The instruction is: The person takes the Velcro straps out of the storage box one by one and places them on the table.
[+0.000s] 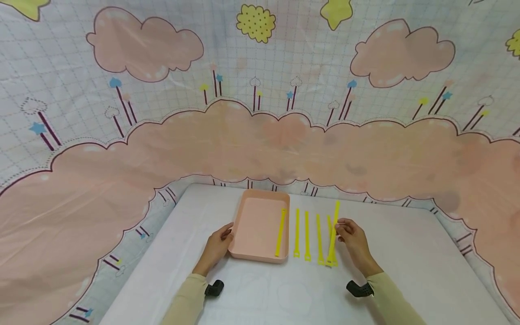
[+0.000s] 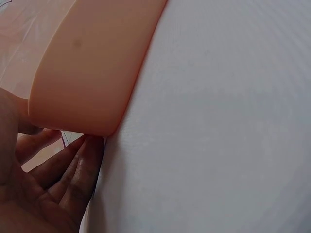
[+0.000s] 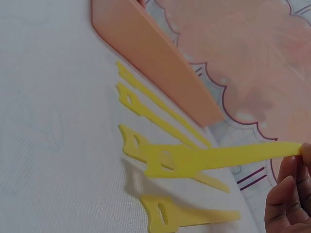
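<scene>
My right hand pinches a yellow cable strap near its narrow end, its slotted head hanging over other straps. More yellow cable straps lie side by side on the table, heads toward me. One strap rests inside the peach tray, along its right side. My left hand holds the tray by its near left corner. In the left wrist view, the thumb is by the rim and other fingers touch the low outer wall.
The white table reaches past both arms. Behind it hangs a cloth printed with clouds and stars. Black bands with small devices sit on both wrists.
</scene>
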`<state>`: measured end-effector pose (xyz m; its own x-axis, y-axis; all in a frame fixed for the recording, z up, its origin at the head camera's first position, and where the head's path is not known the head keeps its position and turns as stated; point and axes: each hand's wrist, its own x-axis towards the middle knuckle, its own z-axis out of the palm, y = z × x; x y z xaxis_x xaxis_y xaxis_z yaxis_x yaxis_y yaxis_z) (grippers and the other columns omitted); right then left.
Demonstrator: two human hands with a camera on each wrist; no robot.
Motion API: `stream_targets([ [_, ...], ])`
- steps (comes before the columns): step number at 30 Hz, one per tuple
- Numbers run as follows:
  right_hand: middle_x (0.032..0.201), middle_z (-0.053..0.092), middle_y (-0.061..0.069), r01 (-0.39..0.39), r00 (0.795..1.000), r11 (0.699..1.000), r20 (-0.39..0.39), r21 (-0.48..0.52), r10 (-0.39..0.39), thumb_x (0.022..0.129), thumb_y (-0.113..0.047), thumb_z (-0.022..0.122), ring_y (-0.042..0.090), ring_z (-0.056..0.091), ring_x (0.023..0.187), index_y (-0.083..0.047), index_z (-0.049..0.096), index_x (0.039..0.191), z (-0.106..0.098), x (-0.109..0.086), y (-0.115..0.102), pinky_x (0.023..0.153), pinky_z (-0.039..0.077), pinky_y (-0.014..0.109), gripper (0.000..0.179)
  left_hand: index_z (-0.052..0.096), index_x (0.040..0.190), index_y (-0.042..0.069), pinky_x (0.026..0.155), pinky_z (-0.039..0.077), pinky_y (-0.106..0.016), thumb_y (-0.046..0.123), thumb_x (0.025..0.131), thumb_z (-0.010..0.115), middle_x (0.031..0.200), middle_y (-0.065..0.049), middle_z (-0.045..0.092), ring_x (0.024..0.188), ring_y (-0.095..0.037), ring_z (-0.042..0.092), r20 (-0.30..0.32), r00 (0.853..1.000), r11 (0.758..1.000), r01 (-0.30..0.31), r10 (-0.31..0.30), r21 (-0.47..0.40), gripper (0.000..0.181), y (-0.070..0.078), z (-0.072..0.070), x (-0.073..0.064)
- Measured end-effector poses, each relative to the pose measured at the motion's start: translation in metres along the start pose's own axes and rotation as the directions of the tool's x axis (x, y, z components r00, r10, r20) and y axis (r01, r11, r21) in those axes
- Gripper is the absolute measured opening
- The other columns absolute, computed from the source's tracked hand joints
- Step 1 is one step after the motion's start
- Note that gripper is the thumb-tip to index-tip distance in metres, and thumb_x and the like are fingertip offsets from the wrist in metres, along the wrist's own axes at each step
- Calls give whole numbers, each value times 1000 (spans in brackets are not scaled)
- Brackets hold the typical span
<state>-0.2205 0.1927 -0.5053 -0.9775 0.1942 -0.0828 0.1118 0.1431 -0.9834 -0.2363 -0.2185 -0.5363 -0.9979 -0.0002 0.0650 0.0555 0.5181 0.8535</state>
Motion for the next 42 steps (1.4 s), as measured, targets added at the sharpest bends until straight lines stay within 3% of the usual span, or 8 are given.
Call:
stream_targets([
  [9, 89, 60, -10, 1, 1000, 1000, -5, -4, -1, 101, -13, 54, 5, 57, 82, 1, 48, 126, -3, -1, 0, 72, 52, 20, 29, 58, 137, 7, 98, 52, -49, 9, 96, 57, 124, -25, 66, 114, -36, 64, 4, 1000, 1000, -14, 14, -7, 41, -2, -1, 1],
  [19, 87, 62, -14, -34, 999, 998, -4, -47, 34, 101, -14, 54, 3, 58, 82, 0, 48, 128, -11, 6, -1, 71, 51, 19, 31, 57, 138, 7, 98, 51, -49, 10, 97, 57, 124, -26, 65, 114, -37, 64, 10, 1000, 1000, -13, 13, -17, 41, 3, 0, 4],
  [32, 109, 66, 2, -137, 986, 975, 73, -177, 152, 101, -22, 56, 9, 59, 88, -1, 49, 134, -32, 19, 0, 73, 53, 22, 40, 57, 138, 7, 98, 52, -49, 10, 97, 57, 125, -25, 65, 113, -36, 64, 8, 1000, 1000, -1, 1, -10, 41, 5, 1, 2],
  [42, 95, 62, 0, -161, 976, 959, 105, -234, 189, 100, -20, 57, 10, 55, 81, 3, 49, 132, -39, 28, 4, 65, 49, 21, 41, 56, 139, 8, 98, 52, -48, 12, 98, 57, 126, -24, 65, 114, -36, 64, 10, 1000, 1000, 21, -21, -10, 42, 5, 0, 4],
])
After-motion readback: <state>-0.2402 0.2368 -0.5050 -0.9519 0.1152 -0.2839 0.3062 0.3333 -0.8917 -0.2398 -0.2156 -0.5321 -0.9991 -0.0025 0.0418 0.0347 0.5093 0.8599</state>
